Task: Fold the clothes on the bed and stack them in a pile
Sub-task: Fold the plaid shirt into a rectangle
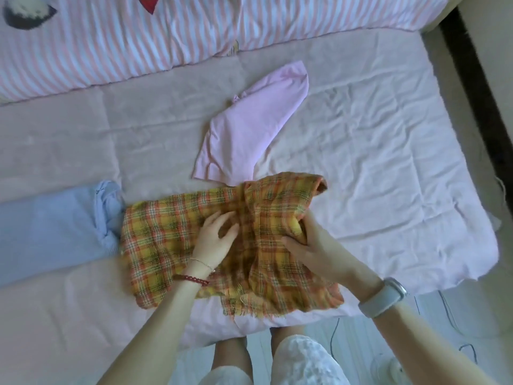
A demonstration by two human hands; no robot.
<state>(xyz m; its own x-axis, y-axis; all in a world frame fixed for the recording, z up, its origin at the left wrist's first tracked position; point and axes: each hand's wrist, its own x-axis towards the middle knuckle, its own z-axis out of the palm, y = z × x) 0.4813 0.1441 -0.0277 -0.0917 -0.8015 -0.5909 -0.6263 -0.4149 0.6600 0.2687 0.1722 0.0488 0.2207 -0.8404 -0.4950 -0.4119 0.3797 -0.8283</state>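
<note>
A yellow and orange plaid garment [166,229] lies rumpled near the bed's front edge, its right part bunched upward. My left hand [215,236] rests on its middle with spread, relaxed fingers. My right hand [308,240] grips a fold of the plaid cloth at its right side. A pink garment [249,129] lies flat just behind it. A light blue garment [47,229] lies at the left, its end touching the plaid one.
The bed [388,151] is covered with a wrinkled pink sheet. A pink-striped duvet [138,37] lies along the back. The bed's right edge meets the floor [472,315], where cables lie. My legs stand at the bed's front edge.
</note>
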